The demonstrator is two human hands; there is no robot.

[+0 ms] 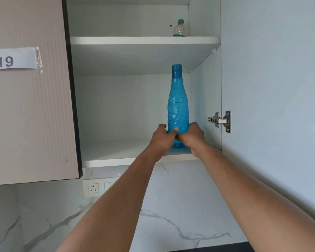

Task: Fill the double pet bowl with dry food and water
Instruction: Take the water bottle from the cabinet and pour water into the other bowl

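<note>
Head view: both hands wrap the base of the blue bottle (178, 104), which stands upright on the cabinet's lower shelf (116, 151). The left hand (162, 138) and right hand (193, 135) each have a grip clamped on its sides, thumbs meeting in front. A small clear bottle (179, 28) sits on the upper shelf (135, 40).

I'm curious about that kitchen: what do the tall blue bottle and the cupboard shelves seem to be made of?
The blue bottle looks like translucent plastic: light passes through it and its body has a moulded crinkled texture. The lower shelf and upper shelf look like white laminated board with a smooth matt face, though the core is hidden.
</note>
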